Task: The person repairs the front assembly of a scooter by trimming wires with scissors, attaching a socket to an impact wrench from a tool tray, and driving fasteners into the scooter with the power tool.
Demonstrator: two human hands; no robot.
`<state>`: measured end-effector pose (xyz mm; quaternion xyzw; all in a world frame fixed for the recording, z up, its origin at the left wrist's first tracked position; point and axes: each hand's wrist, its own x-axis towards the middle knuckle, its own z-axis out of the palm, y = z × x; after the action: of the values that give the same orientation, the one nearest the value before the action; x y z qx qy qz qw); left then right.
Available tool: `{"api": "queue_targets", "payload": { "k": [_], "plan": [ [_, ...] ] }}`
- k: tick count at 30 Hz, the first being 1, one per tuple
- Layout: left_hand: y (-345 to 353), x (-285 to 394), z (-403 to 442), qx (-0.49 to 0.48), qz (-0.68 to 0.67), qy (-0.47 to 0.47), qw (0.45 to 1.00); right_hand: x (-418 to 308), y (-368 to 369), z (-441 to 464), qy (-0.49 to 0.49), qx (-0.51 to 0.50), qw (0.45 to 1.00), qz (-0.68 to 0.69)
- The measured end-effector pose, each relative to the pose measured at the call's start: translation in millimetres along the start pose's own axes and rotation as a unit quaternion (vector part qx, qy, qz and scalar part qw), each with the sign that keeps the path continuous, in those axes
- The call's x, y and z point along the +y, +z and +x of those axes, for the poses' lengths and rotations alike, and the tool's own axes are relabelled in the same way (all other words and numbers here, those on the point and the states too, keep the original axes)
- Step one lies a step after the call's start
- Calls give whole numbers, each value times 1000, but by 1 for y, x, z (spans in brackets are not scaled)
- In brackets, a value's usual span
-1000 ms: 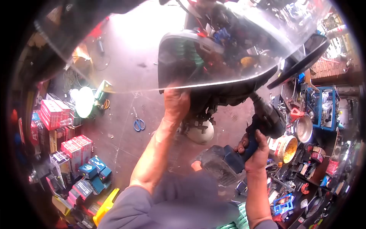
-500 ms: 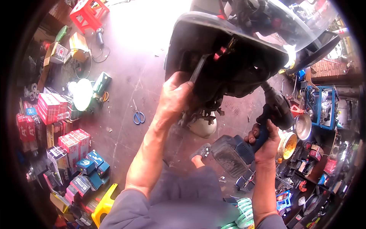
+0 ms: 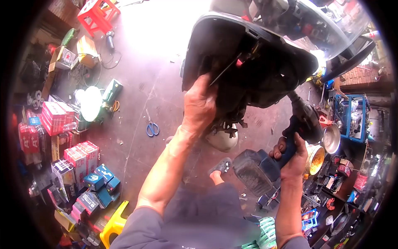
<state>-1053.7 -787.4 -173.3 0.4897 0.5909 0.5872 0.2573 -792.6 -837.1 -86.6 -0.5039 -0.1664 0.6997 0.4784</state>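
My left hand is closed on a narrow flat metal bar, its far end reaching into the hollow underside of a dark plastic vehicle housing. Inside that hollow, deep shadow hides most parts; a small red piece shows near the bar. My right hand grips the handle of a cordless power driver with a large battery at its base. The driver's nose points up at the housing's lower right edge; whether it touches anything there I cannot tell.
Blue-handled scissors lie on the floor. Stacked boxes and a yellow stool stand at left, a red stool farther back. On the right are a yellow bucket, a metal bowl and a blue rack.
My left hand has moved slightly right, and the bar has turned from its flat face to its thin edge. My right hand and the driver have shifted a little right.
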Motion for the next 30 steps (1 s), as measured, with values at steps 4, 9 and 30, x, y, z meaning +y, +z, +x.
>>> {"api": "queue_targets", "payload": {
  "k": [4, 9, 30],
  "plan": [
    [4, -4, 4, 9, -60, -8, 998, 1, 0, 1, 2, 12, 1000, 13],
    [9, -12, 8, 9, -60, -1, 998, 3, -5, 1, -7, 7, 1000, -8],
    [5, -9, 10, 14, -114, -48, 992, 2, -1, 0, -5, 4, 1000, 16]
  ]
}}
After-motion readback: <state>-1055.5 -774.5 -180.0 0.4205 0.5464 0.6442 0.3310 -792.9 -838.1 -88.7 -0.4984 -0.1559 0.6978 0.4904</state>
